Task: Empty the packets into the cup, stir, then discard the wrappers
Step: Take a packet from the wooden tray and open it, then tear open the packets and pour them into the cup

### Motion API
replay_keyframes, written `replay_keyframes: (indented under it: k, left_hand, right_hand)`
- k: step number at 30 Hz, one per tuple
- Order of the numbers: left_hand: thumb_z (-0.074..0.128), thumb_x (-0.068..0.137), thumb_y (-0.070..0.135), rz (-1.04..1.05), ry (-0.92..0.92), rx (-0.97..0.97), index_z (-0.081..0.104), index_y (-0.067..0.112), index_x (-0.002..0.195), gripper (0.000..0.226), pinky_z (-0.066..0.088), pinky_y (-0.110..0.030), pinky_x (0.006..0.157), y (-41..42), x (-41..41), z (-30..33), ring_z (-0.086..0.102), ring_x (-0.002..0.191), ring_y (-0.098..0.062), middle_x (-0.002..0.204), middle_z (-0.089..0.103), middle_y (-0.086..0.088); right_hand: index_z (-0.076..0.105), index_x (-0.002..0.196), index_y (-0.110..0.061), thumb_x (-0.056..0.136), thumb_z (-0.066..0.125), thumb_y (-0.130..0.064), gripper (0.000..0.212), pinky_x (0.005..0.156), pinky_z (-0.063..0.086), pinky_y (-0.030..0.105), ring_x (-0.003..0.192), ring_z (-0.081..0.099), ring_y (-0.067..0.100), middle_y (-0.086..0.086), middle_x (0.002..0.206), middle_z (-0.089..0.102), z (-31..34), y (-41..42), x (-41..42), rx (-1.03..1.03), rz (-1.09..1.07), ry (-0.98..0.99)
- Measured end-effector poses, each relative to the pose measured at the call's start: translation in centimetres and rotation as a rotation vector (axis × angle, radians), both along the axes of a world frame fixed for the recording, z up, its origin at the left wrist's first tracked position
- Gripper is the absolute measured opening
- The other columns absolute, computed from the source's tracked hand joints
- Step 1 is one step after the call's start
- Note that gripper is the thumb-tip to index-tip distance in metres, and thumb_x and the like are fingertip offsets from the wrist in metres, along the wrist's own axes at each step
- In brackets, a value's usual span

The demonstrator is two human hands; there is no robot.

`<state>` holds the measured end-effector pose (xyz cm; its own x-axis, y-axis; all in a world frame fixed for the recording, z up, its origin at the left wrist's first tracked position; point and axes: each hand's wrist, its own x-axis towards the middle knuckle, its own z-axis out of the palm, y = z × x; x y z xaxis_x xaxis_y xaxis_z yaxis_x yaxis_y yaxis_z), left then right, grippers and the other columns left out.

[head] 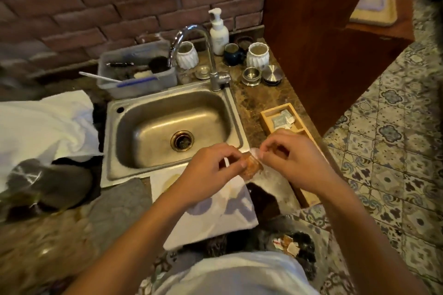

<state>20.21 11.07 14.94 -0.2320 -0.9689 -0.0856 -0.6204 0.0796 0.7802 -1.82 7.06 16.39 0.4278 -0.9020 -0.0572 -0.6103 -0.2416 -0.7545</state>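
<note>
**Packet pinched between both hands at the front right corner of the sink**

The packet [251, 165], a small orange-brown sachet with a pale torn-looking end, is sitting between your two hands, just off the front right corner of the steel sink [167, 127]. Your left hand [211, 170] is curling its fingers and thumb round the orange part; your right hand [291, 158] is pinching the whitish end with thumb and forefinger, the other fingers bent inward. Any print on the packet is too blurred to read.

Under your hands a white cloth [211, 218], stained in yellowish patches, is lying over the front edge of the counter [249, 108], which is showing a dark mottled stone surface. At the counter's right edge a shallow wooden tray [266, 115] is holding more flat pale sachets [282, 120]; their lettering is not legible.

Along the back edge, by the brick wall, a curved chrome tap [191, 38] is rising behind the sink, with a white pump bottle [218, 31] beside it, label unreadable. Two white ribbed ceramic pots [257, 55] are flanking a dark blue mug [233, 54], and two small round metal tins [250, 75] are standing in front of them. A grey plastic tub [136, 72] of brushes is sitting at the sink's back left corner. A bin [294, 249] with scraps of torn wrapper is showing below, on the patterned tile floor.
</note>
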Motion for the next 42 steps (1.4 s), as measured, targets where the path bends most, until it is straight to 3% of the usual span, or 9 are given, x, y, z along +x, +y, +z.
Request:
replay_keyframes:
  k: [6, 11, 16, 20, 27, 32, 35, 39, 42]
  left_hand:
    - [0.057, 0.092, 0.046, 0.093, 0.019, -0.137, 0.073, 0.032, 0.102, 0.024, 0.051, -0.028, 0.074, 2.8, 4.3, 1.4, 0.063, 0.09, -0.009, 0.104, 0.065, 0.011]
    - [0.07, 0.09, 0.027, 0.266, 0.258, -0.195, 0.075, 0.032, 0.094, 0.008, 0.052, -0.026, 0.08, 5.2, 7.1, 1.9, 0.064, 0.096, -0.013, 0.098, 0.07, 0.011]
    - [0.069, 0.084, 0.036, 0.461, 0.601, -0.153, 0.079, 0.024, 0.095, 0.019, 0.057, -0.05, 0.09, 6.9, 9.6, 1.7, 0.069, 0.099, -0.02, 0.102, 0.074, 0.003]
    - [0.068, 0.087, 0.034, 0.482, 0.599, -0.165, 0.077, 0.021, 0.095, 0.018, 0.054, -0.057, 0.088, 7.6, 10.9, 0.9, 0.069, 0.097, -0.025, 0.1, 0.074, -0.001]
    - [0.07, 0.092, 0.018, 0.485, 0.508, -0.2, 0.075, 0.023, 0.093, 0.007, 0.056, -0.045, 0.082, 7.7, 14.0, 0.5, 0.067, 0.092, -0.02, 0.095, 0.071, 0.007]
    - [0.069, 0.088, 0.033, 0.544, 0.637, -0.134, 0.075, 0.026, 0.092, 0.01, 0.055, -0.058, 0.088, 7.9, 15.7, -0.4, 0.069, 0.097, -0.027, 0.099, 0.072, 0.003]
    - [0.07, 0.09, 0.026, 0.532, 0.606, -0.166, 0.075, 0.022, 0.093, 0.007, 0.056, -0.05, 0.087, 7.7, 16.4, -0.7, 0.069, 0.096, -0.025, 0.098, 0.072, 0.005]
    - [0.072, 0.091, 0.014, 0.471, 0.525, -0.216, 0.077, 0.017, 0.093, 0.007, 0.052, -0.025, 0.081, 7.4, 16.6, -0.3, 0.066, 0.097, -0.015, 0.099, 0.07, 0.004]
    - [0.07, 0.092, 0.018, 0.5, 0.541, -0.212, 0.076, 0.02, 0.093, 0.007, 0.055, -0.033, 0.082, 7.0, 16.3, -0.4, 0.067, 0.095, -0.018, 0.097, 0.07, 0.007]
  right_hand:
    - [0.071, 0.092, -0.031, 0.092, 0.068, -0.037, 0.007, 0.058, 0.042, 0.02, 0.067, 0.059, 0.005, -0.018, 0.074, 0.065, 2.4, 0.4, 5.1, 0.006, 0.311, 0.062]
    - [0.073, 0.091, -0.031, 0.09, 0.073, -0.036, 0.005, 0.056, 0.043, 0.016, 0.064, 0.057, 0.007, -0.02, 0.077, 0.066, 3.5, 1.2, 8.5, -0.057, 0.287, -0.062]
    - [0.076, 0.101, -0.024, 0.093, 0.07, -0.028, 0.01, 0.067, 0.05, 0.019, 0.083, 0.065, 0.013, -0.012, 0.091, 0.071, 3.8, 2.8, 10.9, 0.023, 0.212, -0.161]
    - [0.075, 0.102, -0.025, 0.094, 0.07, -0.027, 0.009, 0.069, 0.05, 0.022, 0.086, 0.065, 0.011, -0.013, 0.093, 0.07, 3.9, 3.7, 12.9, -0.011, 0.179, -0.117]
    - [0.074, 0.103, -0.022, 0.098, 0.065, -0.023, 0.01, 0.071, 0.052, 0.019, 0.09, 0.066, 0.013, -0.012, 0.095, 0.07, 4.3, 5.5, 17.5, 0.026, 0.127, -0.193]
    - [0.073, 0.102, -0.026, 0.098, 0.065, -0.027, 0.009, 0.07, 0.054, 0.021, 0.086, 0.062, 0.006, -0.015, 0.099, 0.065, 3.6, 5.8, 19.9, -0.214, 0.07, 0.074]
    - [0.073, 0.099, -0.024, 0.097, 0.067, -0.022, 0.006, 0.072, 0.051, 0.017, 0.09, 0.063, 0.008, -0.016, 0.095, 0.067, 3.6, 6.3, 20.6, -0.098, 0.063, -0.047]
    - [0.069, 0.102, -0.027, 0.099, 0.063, -0.027, 0.006, 0.071, 0.052, 0.019, 0.086, 0.061, 0.004, -0.016, 0.097, 0.065, 2.9, 6.4, 21.1, -0.184, -0.03, 0.116]
    - [0.068, 0.101, -0.027, 0.098, 0.064, -0.027, 0.004, 0.068, 0.051, 0.016, 0.084, 0.061, 0.004, -0.016, 0.094, 0.065, 3.2, 6.3, 21.2, -0.096, -0.046, 0.056]
